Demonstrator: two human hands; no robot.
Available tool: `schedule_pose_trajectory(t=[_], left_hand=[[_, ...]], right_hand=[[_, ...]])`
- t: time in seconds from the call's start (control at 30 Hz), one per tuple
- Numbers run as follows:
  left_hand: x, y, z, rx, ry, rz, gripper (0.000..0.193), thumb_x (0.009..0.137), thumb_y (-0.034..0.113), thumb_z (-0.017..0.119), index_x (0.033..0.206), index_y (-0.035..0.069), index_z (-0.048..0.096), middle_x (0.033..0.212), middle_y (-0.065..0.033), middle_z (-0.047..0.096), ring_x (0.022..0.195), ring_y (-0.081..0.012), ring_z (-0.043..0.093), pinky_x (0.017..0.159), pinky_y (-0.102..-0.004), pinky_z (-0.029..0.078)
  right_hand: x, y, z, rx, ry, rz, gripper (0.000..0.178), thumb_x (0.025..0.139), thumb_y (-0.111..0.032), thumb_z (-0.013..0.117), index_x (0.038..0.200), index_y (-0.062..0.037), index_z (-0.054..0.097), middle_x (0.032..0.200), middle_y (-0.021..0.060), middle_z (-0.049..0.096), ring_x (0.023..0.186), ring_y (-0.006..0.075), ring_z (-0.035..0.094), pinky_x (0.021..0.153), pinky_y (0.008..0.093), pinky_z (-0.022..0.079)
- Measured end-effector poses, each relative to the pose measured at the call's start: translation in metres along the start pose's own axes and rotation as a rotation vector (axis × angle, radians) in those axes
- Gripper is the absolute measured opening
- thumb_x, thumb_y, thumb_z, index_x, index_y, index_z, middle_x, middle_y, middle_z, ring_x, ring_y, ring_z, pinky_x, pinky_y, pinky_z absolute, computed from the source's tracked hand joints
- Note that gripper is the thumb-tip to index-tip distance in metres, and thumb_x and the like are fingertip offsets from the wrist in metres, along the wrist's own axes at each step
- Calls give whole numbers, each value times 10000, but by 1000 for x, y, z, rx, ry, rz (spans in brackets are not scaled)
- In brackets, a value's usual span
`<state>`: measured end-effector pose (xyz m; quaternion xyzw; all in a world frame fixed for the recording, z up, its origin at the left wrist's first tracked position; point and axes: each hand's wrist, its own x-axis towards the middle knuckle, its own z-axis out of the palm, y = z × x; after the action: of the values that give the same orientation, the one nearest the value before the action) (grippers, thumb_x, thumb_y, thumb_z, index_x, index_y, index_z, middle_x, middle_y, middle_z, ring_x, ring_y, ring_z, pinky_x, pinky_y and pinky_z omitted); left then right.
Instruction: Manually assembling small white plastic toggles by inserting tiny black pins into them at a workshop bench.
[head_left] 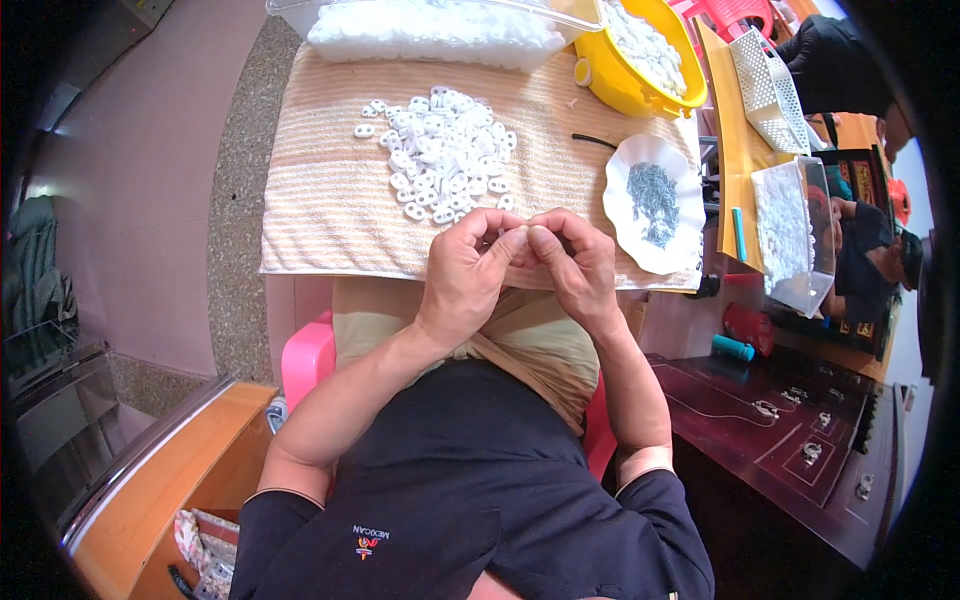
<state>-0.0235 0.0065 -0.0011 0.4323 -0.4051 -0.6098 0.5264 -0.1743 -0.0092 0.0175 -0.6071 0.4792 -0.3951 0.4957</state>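
My left hand [468,262] and my right hand [577,262] meet at the near edge of the towel-covered table [320,180]. Both are closed, thumbs and fingertips pinched together; whatever sits between them is too small and hidden to name. Just beyond the hands lies a loose pile of small white oval plastic pieces [445,150], each with two holes. Right of my right hand stands a white wavy-rimmed dish [684,185] with many small dark metal bits [653,203] inside. A thin black stick [594,140] lies on the towel near the dish.
A clear bin [440,58] of white pieces stands at the far edge, beside a yellow bucket [598,75] of more. To the right are a white perforated basket [765,95], another clear bin [790,230] and another person [865,245]. A pink chair [308,358] is under me.
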Motion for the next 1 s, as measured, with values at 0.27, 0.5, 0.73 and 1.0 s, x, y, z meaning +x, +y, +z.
schedule_pose_trajectory(t=[0.27,0.5,0.73,1.0], left_hand=[[-1,2,2,-13,13,-3,172,923,122,632,1010,-25,610,846,-28,640,733,-69,602,658,-207,505],[-2,8,1,178,41,27,183,913,139,646,981,-31,644,832,-24,655,721,-62,595,659,-207,493],[0,7,0,197,-3,9,188,915,151,648,973,-27,644,797,-7,643,689,-53,572,629,-204,480],[1,0,-1,51,-11,-11,178,921,166,643,956,-8,639,773,14,619,663,-28,540,602,-184,460]], right_hand=[[1,2,-3,96,-29,74,152,950,-87,566,915,52,617,755,47,651,694,84,611,635,229,515],[1,3,-8,152,-57,138,162,951,-95,565,913,55,611,751,54,647,692,97,625,643,243,535],[-1,11,-12,60,-53,70,117,939,-77,581,919,32,616,737,24,631,674,74,587,612,227,490],[0,11,-8,-164,-7,-97,70,902,-59,618,902,11,613,731,82,616,663,119,594,597,263,475]])
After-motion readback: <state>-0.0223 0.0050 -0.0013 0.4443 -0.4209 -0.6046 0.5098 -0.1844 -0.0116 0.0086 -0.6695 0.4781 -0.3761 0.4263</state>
